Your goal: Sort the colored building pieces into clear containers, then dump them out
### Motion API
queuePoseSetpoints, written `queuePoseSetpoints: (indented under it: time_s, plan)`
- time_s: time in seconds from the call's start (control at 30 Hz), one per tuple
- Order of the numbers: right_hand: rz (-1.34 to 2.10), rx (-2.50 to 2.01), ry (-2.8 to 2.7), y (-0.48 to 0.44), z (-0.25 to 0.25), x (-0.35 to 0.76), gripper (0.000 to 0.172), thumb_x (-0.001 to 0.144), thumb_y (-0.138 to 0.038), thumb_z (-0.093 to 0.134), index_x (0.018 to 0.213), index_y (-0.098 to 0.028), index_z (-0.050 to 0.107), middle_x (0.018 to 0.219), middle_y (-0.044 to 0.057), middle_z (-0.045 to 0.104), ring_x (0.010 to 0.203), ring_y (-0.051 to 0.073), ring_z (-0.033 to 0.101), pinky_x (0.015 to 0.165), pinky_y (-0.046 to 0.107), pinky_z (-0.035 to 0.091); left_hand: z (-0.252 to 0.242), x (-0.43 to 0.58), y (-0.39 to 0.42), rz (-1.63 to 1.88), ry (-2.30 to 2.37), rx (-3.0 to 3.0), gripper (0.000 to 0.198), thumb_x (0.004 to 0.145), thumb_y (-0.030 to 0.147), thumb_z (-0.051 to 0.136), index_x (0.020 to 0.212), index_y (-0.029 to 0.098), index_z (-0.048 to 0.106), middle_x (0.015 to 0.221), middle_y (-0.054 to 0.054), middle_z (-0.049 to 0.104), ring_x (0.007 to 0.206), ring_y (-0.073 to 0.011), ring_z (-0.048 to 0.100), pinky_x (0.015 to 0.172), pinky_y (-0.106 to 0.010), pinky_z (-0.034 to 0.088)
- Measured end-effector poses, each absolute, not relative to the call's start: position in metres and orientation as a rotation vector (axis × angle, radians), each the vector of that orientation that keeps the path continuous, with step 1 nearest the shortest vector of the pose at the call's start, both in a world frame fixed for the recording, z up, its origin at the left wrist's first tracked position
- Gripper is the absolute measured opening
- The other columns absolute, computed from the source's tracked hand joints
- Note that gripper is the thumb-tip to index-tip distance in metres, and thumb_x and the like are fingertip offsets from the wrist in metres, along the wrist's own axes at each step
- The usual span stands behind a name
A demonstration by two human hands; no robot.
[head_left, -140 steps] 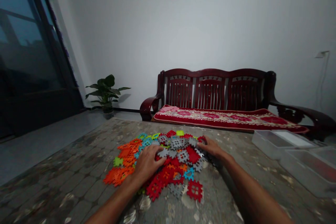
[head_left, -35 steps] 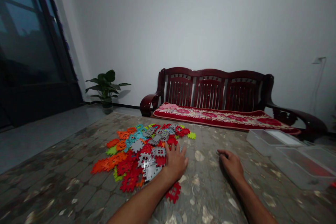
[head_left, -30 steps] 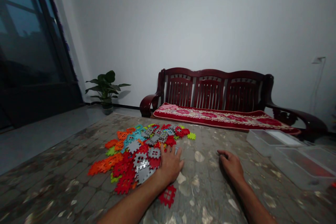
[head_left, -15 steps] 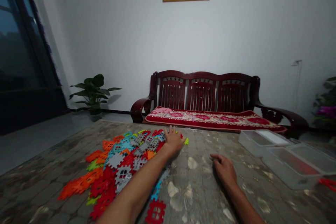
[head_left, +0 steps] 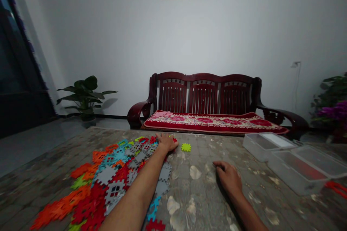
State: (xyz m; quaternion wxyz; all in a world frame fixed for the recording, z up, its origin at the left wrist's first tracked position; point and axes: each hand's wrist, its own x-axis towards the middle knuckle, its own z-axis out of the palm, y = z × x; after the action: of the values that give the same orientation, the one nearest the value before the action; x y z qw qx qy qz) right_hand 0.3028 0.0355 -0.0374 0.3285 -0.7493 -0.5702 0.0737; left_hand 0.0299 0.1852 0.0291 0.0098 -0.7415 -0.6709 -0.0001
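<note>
On the far right part of a heap of interlocking plastic tiles [head_left: 107, 175], my left hand [head_left: 166, 142] lies palm down with its fingers spread. The tiles are red, orange, grey, blue and yellow-green, some with window-like cutouts. My left forearm hides part of the heap. Just right of that hand, a yellow-green tile [head_left: 186, 147] lies by itself. My right hand [head_left: 229, 177] rests on the table, holding nothing, index finger stretched out and the other fingers loosely curled. A red tile [head_left: 155, 225] lies at the bottom edge, below a blue tile [head_left: 154, 208].
Two clear plastic boxes [head_left: 284, 173] stand at the table's right, with something red inside the nearer one. A red item [head_left: 336, 188] lies beside them. A patterned cover spreads over the table [head_left: 206, 202]. Behind are a wooden bench [head_left: 203, 95] and a potted plant [head_left: 85, 97].
My left hand has moved left across the far part of the heap, and the yellow-green tile now lies apart from it. My right hand has hardly moved. The view has shifted slightly.
</note>
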Motion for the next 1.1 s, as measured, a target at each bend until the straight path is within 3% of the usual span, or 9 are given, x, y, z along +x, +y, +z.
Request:
queuePoseSetpoints:
  time_s: [0.53, 1.1]
  plan:
    - [0.195, -1.939, -1.521, 0.037, -0.042, 0.307, 0.040, 0.081, -0.032, 0.045, 0.103, -0.028, 0.079, 0.113, 0.002, 0.077, 0.111, 0.026, 0.067, 0.100, 0.039, 0.047, 0.024, -0.014, 0.172, -0.070, -2.162, -2.162, 0.060, 0.090, 0.061, 0.041, 0.134, 0.028, 0.066, 0.137, -0.017, 0.064, 0.127, -0.0459, 0.055, 0.107, -0.079, 0.022]
    - [0.192, -1.927, -1.521, 0.042, -0.049, 0.313, 0.039, 0.080, -0.034, 0.048, 0.102, -0.030, 0.080, 0.110, 0.001, 0.078, 0.110, 0.026, 0.068, 0.096, 0.038, 0.050, 0.022, -0.072, 0.152, -0.100, -2.070, -2.135, 0.054, 0.093, 0.060, 0.044, 0.129, 0.029, 0.068, 0.131, -0.017, 0.068, 0.121, -0.0437, 0.059, 0.108, -0.078, 0.019]
